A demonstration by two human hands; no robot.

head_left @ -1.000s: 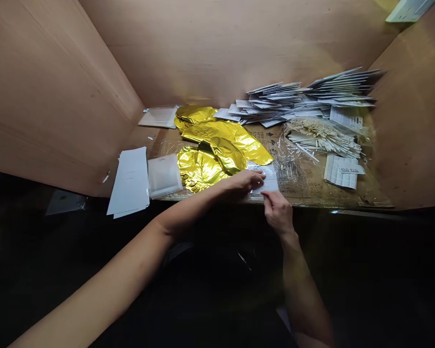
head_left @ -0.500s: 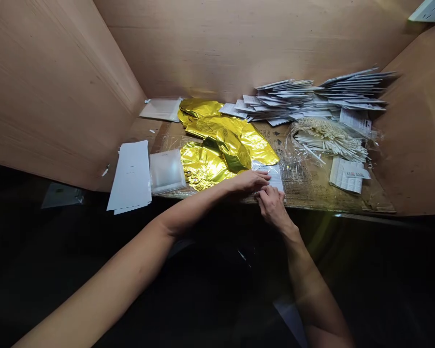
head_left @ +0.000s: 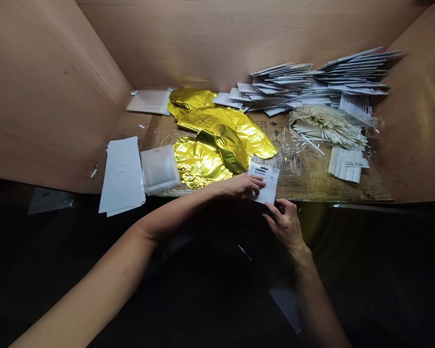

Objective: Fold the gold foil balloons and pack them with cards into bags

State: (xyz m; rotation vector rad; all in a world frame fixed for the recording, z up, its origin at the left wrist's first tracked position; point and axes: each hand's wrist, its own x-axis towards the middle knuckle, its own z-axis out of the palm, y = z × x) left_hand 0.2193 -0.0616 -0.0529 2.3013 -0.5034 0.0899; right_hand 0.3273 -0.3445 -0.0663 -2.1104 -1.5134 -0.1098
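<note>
A small white printed card (head_left: 266, 180) lies at the front edge of the wooden worktop (head_left: 311, 181). My left hand (head_left: 243, 185) rests flat on the card's left part, fingers stretched out. My right hand (head_left: 284, 223) is at the card's near right corner, thumb and fingers pinched at its edge. Just behind the card lie crumpled gold foil balloons (head_left: 217, 137).
A stack of white sheets (head_left: 122, 173) and clear bags (head_left: 160, 167) sit left of the foil. At the back right lie piles of white printed cards (head_left: 311, 84), a bundle of white sticks (head_left: 326, 130) and a folded leaflet (head_left: 345, 164). Wooden walls enclose three sides.
The printed card has turned and shifted slightly toward the front edge. My right hand has moved down to the card's near corner. My left hand stays pressed on the card.
</note>
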